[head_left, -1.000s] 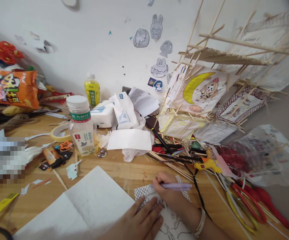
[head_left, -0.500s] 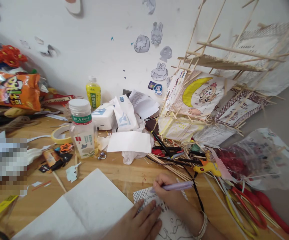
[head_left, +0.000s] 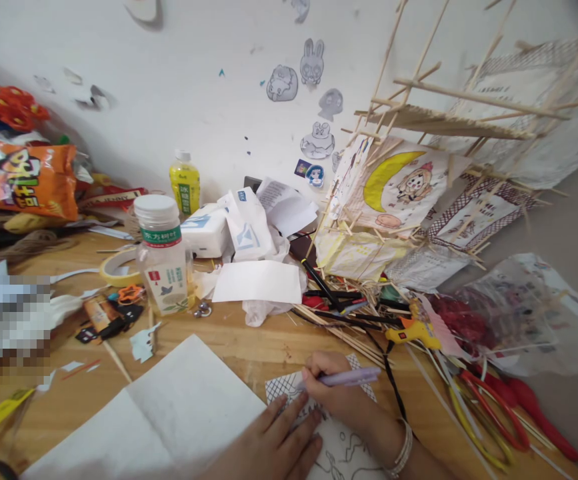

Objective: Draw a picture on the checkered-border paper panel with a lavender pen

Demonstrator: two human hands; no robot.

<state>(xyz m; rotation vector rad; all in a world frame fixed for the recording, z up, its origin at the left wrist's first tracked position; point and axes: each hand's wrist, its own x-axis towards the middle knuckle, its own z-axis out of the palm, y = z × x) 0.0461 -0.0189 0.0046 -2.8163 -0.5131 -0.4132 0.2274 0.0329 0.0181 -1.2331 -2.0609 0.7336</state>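
My right hand (head_left: 336, 387) is closed around a light purple pen (head_left: 351, 377), its tip down at the upper part of a drawing sheet (head_left: 341, 443). Dark crosshatching, wavy lines and small written characters show on that sheet. Flat across its left side lies my left hand (head_left: 289, 433), fingers stretched out and apart. Part of the drawing is hidden under both hands. To the left, a large white sheet (head_left: 169, 393) with a fold line lies on the wooden table, partly under my left forearm.
A plastic bottle (head_left: 163, 267), a tape roll (head_left: 119, 267) and tissue packs (head_left: 249, 223) stand behind. On the right are a yellow glue gun (head_left: 413, 333), red-handled scissors (head_left: 499, 413) and a stick frame (head_left: 469, 123) with paper panels. An orange snack bag (head_left: 23, 177) lies far left.
My right hand and the pen have shifted slightly left along the top of the drawing. My left hand stays flat on the sheet. The whole view has moved a little.
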